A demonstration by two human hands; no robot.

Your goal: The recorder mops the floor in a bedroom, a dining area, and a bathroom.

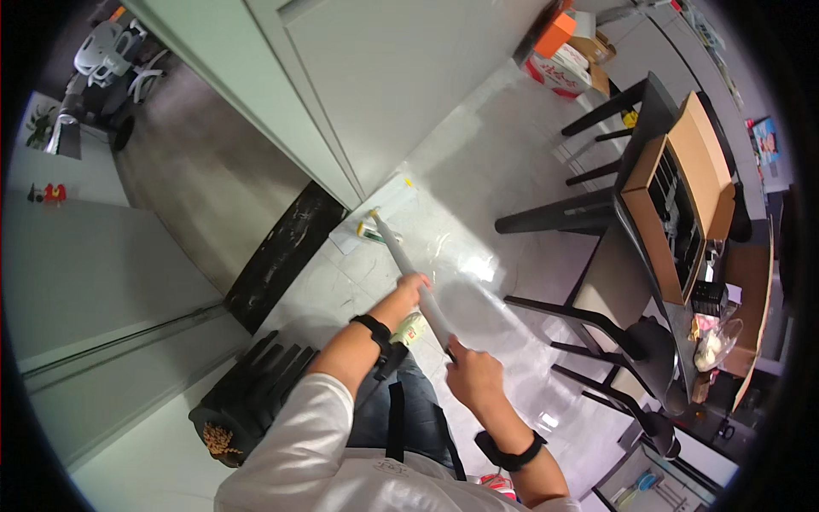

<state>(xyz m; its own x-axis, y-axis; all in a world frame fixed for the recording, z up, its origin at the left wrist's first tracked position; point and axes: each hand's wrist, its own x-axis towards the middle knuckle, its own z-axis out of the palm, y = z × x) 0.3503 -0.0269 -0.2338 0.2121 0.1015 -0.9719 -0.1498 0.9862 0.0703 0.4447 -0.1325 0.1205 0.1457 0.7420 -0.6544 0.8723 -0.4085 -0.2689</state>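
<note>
A flat floor mop with a long grey pole (395, 246) slants down and away from me. My left hand (413, 292) is wrapped around the middle of the pole. Nearer my body, my right hand (472, 372) grips its upper end. The wide, flat mop head (398, 197) rests on the pale tiles, close to the foot of the white door frame (320, 144). Yellow parts show at the pole joint and on the head. Each wrist wears a black band.
A dark threshold strip (288, 256) crosses the doorway on the left. Black slatted furniture (256, 390) stands beside my left leg. Right of me, chairs (592, 313) surround a dark table bearing an open cardboard box (656, 211). More boxes (563, 67) sit by the far wall.
</note>
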